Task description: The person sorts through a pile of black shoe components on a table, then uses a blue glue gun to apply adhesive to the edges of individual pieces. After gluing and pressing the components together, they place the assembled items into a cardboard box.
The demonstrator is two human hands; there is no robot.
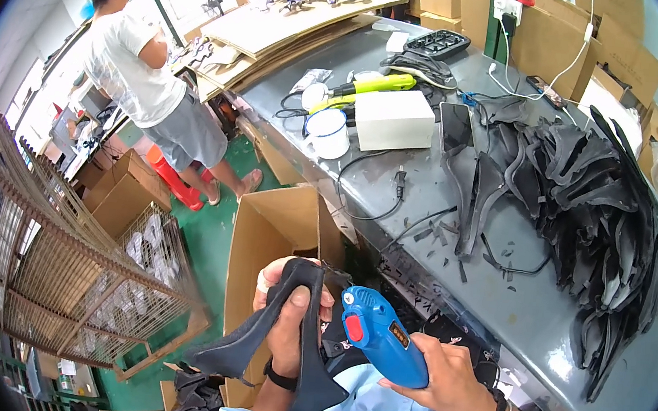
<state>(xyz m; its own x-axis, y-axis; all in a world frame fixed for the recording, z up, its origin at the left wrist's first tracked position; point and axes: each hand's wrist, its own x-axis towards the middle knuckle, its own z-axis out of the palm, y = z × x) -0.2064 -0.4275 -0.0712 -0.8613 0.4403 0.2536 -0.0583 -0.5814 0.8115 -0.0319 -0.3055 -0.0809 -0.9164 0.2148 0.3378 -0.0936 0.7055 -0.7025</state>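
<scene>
My left hand (288, 335) is closed on a black V-shaped padded piece (314, 382), thumb on its face and fingers behind its bend. Two flared legs of the piece hang down toward my body. In my right hand (451, 379) are blue electric scissors (390, 344) with a red button, gripped round the handle. Their dark tip is close to the upper bend of the piece; I cannot tell whether it touches. An open cardboard box (270, 227) stands just beyond my left hand.
On the grey table (332, 177) at right lies a heap of similar black pieces (581, 202), with scraps, a phone (456, 127), a white box (394, 121), a white cup (327, 133) and yellow-green tools (375, 85). A wire cage (48, 247) stands left. Another person (141, 74) stands far left.
</scene>
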